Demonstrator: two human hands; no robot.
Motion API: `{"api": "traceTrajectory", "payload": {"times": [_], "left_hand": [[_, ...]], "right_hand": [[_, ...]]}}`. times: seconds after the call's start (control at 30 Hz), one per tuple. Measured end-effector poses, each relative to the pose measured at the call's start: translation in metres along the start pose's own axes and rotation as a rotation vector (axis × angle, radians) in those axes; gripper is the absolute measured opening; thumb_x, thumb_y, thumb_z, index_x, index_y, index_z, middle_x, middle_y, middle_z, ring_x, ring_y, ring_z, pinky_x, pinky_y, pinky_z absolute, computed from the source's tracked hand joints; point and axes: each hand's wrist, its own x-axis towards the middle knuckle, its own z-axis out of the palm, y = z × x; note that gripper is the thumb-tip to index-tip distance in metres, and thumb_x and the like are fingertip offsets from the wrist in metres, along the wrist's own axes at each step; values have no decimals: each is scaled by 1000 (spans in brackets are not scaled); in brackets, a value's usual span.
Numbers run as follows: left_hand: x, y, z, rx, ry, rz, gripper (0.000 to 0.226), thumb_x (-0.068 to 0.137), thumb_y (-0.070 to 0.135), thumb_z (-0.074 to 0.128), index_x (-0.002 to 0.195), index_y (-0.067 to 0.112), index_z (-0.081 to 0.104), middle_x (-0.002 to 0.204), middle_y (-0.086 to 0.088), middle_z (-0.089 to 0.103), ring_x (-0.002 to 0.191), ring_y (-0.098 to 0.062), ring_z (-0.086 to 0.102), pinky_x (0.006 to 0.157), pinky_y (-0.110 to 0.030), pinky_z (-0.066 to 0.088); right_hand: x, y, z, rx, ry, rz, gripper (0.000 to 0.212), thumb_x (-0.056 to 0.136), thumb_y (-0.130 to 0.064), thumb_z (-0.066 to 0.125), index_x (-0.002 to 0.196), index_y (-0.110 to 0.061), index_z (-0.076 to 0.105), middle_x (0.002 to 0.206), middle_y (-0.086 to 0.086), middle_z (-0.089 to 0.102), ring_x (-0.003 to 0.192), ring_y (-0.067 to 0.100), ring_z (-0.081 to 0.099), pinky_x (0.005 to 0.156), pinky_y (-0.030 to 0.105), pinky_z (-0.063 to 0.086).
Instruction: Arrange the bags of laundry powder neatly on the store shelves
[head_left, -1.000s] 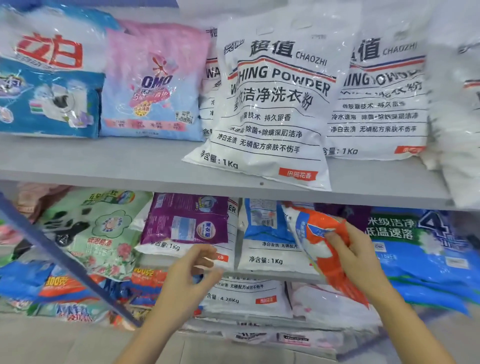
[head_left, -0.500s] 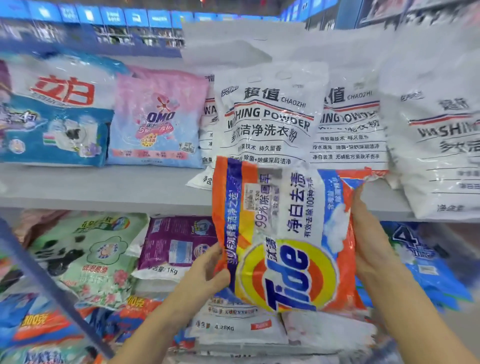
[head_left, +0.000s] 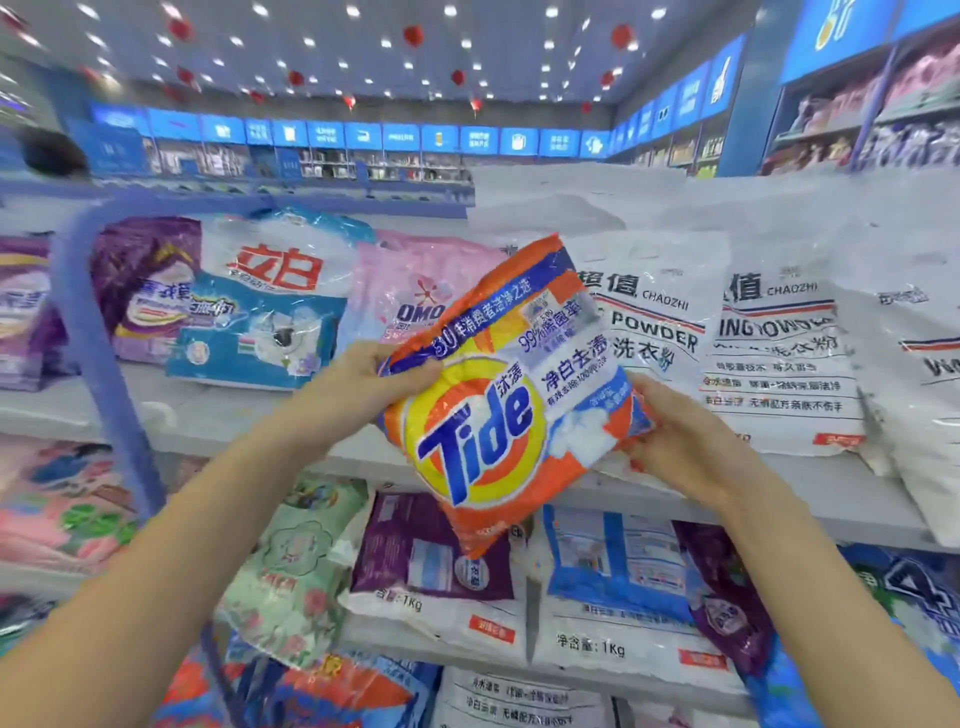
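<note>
Left grip (head_left: 374, 387): bare forearm raised from lower left, pinching the Tide bag (head_left: 488, 426) at its left edge. Right grip (head_left: 691, 441): bare forearm from lower right, fingers curled round the bag's right edge.

We are looking across a large shop. A grey ceiling (head_left: 519, 70) is filling the top of the frame, with rows of small white spotlights (head_left: 384, 42) shining from it and red ornaments (head_left: 413, 35) hanging among them. A band of blue sign panels (head_left: 400, 137) is running along the back wall, above blurred stocked shelving (head_left: 332, 166). At upper right, taller blue-topped shelving (head_left: 831, 130) is holding pinkish goods.
</note>
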Motion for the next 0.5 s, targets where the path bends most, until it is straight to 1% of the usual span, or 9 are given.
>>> {"api": "traceTrajectory", "payload": {"times": [0.07,0.13,0.2,0.27,0.3,0.33,0.4,0.47,0.5], "left_hand": [[14,14,-22,122,-9,23,20,79,36,68,82,17,68,66,1,72,57,-11,65,52,-21,50],[28,26,-38,237,-21,28,20,83,33,63,81,14,66,59,3,70,50,-7,63,44,-16,46],[41,37,-52,379,-37,24,22,85,35,61,84,14,66,59,4,69,47,-3,61,40,-13,43],[53,43,-66,488,-64,16,25,86,39,59,89,14,65,63,4,68,45,-2,60,38,-11,40],[60,43,-73,520,-66,20,28,85,40,59,91,13,66,66,3,69,48,-3,62,40,-12,41],[66,42,-80,542,-58,20,32,84,42,60,93,12,67,70,1,71,53,-6,64,44,-15,44],[77,31,-90,571,-24,19,35,83,41,63,95,9,68,77,-5,72,59,-13,66,47,-19,47],[84,11,-94,602,26,-6,37,81,39,66,99,7,65,80,-7,69,64,-18,66,50,-20,44],[88,-1,-95,587,72,-18,38,80,38,69,102,8,62,80,-6,65,68,-22,65,52,-21,43]], "right_hand": [[17,2,1,-224,11,2,79,44,-41,91,109,-5,63,101,14,71,84,21,69,70,30,56],[33,4,13,-416,47,36,80,52,-41,88,117,-7,58,113,17,66,94,22,67,84,36,54],[48,7,32,-579,74,24,53,75,-30,75,120,-11,55,115,13,64,97,20,66,87,34,54],[62,13,50,-658,86,-38,17,88,-17,62,104,-14,61,102,6,68,88,12,68,74,24,56],[69,16,59,-663,102,-59,7,90,-13,59,95,-17,62,95,2,69,80,8,68,68,22,55],[74,20,68,-669,131,-73,12,91,-9,57,88,-20,62,90,-1,70,74,6,68,65,22,56],[87,32,78,-714,181,-68,17,92,-8,54,85,-22,61,92,2,70,75,9,68,71,30,58],[95,46,84,-792,180,-38,9,93,-10,53,93,-11,61,97,11,70,82,21,68,79,41,56],[99,53,86,-821,176,-17,12,93,-12,53,98,-4,60,100,16,69,86,28,68,82,46,54]]}}
